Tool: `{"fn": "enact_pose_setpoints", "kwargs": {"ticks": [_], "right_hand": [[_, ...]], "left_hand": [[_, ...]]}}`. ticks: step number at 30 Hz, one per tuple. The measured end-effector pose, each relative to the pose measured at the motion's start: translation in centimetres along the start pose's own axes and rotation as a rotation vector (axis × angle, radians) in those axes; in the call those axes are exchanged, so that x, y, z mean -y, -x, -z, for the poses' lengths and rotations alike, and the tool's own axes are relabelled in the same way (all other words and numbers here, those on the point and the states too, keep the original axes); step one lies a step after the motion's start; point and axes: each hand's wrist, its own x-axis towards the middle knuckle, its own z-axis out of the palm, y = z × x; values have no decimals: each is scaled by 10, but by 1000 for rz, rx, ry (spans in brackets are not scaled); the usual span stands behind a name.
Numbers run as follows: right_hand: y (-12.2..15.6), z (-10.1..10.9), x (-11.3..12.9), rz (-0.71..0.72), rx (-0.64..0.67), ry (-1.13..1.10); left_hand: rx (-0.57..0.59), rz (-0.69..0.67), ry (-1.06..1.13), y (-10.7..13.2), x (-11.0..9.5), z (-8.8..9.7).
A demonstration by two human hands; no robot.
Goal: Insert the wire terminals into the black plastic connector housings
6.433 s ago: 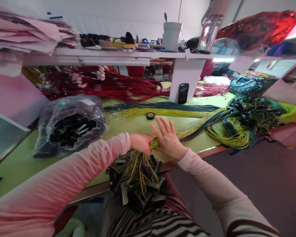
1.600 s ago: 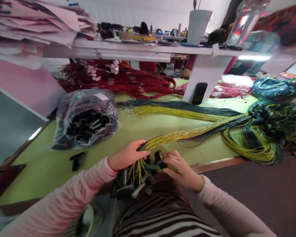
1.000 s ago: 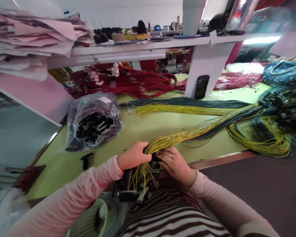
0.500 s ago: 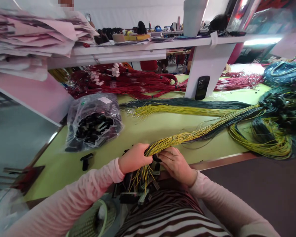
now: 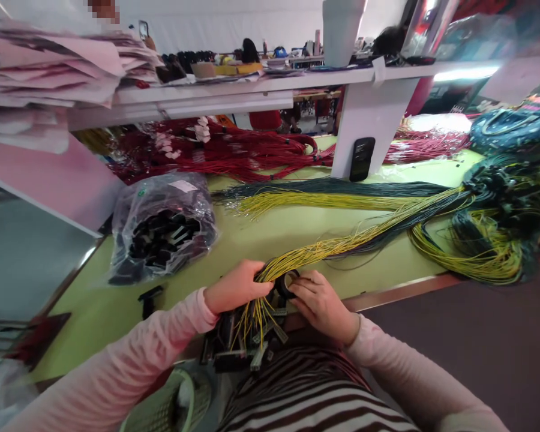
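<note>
A wire-harness workshop: yellow and black wires (image 5: 324, 247) run along a pale green workbench (image 5: 247, 237), red cable bundles (image 5: 243, 150) lie behind, a clear plastic bag (image 5: 162, 195) holds black parts (image 5: 159, 237) (too jumbled to count), and further tables (image 5: 308, 95) show beyond the shelf (image 5: 324, 77).

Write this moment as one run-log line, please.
left hand: gripping yellow-and-dark wire bundle; right hand: holding black tape roll; connectors: below left hand

One camera, worn on the head, looks forward and down — from close above the left hand (image 5: 238, 286), right hand (image 5: 323, 305) and green table (image 5: 247, 240).
</note>
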Motion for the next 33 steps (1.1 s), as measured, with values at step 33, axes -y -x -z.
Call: {"fn": "enact_pose_setpoints", "kwargs": {"ticks": [33], "right_hand": [[1,10,9,-119,33,-192]], "left_hand": [[152,-43,141,-7,0,7]]}}
